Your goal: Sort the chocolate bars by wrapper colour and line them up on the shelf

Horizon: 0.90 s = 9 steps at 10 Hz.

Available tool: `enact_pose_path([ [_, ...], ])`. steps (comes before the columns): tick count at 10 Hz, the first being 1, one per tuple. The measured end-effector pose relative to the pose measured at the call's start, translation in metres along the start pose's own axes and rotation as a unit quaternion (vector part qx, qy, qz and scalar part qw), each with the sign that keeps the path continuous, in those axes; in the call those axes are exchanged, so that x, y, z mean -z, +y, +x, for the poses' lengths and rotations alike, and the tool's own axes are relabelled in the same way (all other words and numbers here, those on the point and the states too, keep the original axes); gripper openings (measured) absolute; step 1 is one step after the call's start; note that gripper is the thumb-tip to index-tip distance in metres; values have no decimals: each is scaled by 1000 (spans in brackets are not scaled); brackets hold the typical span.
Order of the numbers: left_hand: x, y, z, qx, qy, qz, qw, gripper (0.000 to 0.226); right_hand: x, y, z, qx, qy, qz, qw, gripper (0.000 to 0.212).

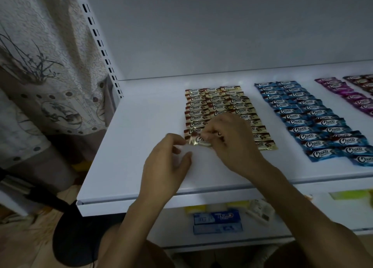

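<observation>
Gold-wrapped chocolate bars (pixel 203 106) lie in three columns on the white shelf (pixel 141 138). To their right run two columns of blue-wrapped bars (pixel 306 116), and purple-wrapped bars (pixel 347 94) lie at the far right. Both hands meet at the near end of the left gold column. My left hand (pixel 167 162) pinches the left end of one gold bar (pixel 196 140) there. My right hand (pixel 232 138) pinches the same bar's right end and hides part of the middle and right gold columns.
A slotted metal upright (pixel 96 39) and a patterned curtain (pixel 40 76) stand to the left of the shelf. On the lower shelf lie blue boxes (pixel 217 221) and small white items (pixel 260 211). The shelf's front edge runs just below my wrists.
</observation>
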State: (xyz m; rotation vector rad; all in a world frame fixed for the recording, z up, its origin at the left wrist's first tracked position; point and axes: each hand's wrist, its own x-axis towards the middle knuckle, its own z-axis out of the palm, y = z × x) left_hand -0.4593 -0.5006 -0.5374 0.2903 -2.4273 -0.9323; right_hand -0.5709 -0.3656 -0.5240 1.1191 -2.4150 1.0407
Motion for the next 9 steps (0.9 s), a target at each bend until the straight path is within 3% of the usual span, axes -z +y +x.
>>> enact_pose_path([
  [1,-2,-4,-2,-6,31,2,1000,30,-13,3,3,35,-43,-88,995,22],
  [2,-7,-4,-5,-72,15,77,994,31,0,10,7,10,19,-56,998,22],
  [3,-17,-6,-11,-193,-11,149,970,42,29,28,-9,-34,92,-17,995,31],
  [4,-23,-4,-11,-210,-59,184,958,54,40,34,-38,-25,115,-41,992,28],
  [5,-20,-3,-7,-198,-95,198,955,62,30,34,-50,-7,89,-70,994,21],
  [7,-18,-2,-4,-178,-120,203,955,69,20,33,-56,8,65,-108,992,26],
  [8,-16,-4,-6,-179,-113,193,958,67,36,22,-52,1,87,14,996,25],
  [9,-13,2,-4,-188,-104,189,958,64,99,-17,-60,-6,151,143,978,25],
])
